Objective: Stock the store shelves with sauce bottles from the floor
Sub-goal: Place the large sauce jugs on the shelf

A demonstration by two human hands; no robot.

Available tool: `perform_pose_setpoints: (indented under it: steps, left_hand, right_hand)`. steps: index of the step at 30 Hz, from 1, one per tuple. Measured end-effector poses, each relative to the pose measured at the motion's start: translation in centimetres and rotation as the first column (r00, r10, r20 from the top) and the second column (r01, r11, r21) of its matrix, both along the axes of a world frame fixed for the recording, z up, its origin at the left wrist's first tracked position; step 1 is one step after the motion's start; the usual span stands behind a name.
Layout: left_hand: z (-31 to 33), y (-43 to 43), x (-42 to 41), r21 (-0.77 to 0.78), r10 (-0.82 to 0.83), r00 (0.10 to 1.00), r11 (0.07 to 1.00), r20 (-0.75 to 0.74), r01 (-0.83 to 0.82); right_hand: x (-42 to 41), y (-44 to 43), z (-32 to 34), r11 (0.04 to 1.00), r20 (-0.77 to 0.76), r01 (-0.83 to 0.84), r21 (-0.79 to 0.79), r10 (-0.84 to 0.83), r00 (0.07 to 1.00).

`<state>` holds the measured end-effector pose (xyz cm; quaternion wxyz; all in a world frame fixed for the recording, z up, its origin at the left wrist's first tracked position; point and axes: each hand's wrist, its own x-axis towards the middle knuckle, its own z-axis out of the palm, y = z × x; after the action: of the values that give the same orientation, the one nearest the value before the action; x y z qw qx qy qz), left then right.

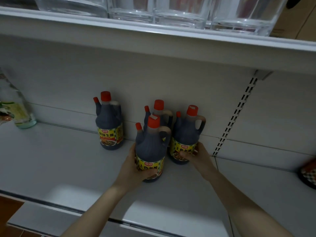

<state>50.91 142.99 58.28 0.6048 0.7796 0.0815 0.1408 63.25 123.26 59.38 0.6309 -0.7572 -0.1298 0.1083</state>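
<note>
Left hand (135, 165) wraps the near sauce bottle (151, 151); right hand (196, 155) grips the right bottle (185, 137) (both arms outstretched).

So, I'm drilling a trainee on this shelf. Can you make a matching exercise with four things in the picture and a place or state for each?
Things:
1. front bottle
2. right bottle
3. lone bottle
4. clear bottle

States:
A. far left of the shelf
B. held by the left hand
C. standing apart, untouched
D. gripped by the right hand

Pairs: 1-B, 2-D, 3-C, 4-A
</note>
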Motion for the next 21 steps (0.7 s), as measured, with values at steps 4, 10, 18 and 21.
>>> perform_pose_setpoints:
  steps: [4, 10, 18, 21]
  left_hand:
    - [-0.22, 0.09, 0.09, -0.003, 0.001, 1.000, 1.000, 0.001, -0.001]
    - [-0.19, 0.06, 0.08, 0.004, 0.004, 1.000, 1.000, -0.009, -0.004]
    - [-0.43, 0.14, -0.02, 0.008, 0.005, 1.000, 1.000, -0.001, -0.005]
    - [-0.36, 0.12, -0.03, -0.006, 0.000, 1.000, 1.000, -0.003, 0.000]
  right_hand:
    - [0.06, 0.18, 0.01, 1.000, 0.005, -0.022, -0.018, 0.022, 1.000]
    - [0.37, 0.29, -0.04, 0.995, -0.008, -0.090, -0.044, 0.089, 0.996]
    - [0.14, 0.53, -0.79, 0.998, 0.039, -0.068, -0.018, 0.069, 0.997]
    - [-0.09, 0.91, -0.85, 0.999, 0.095, -0.027, -0.024, 0.029, 0.995]
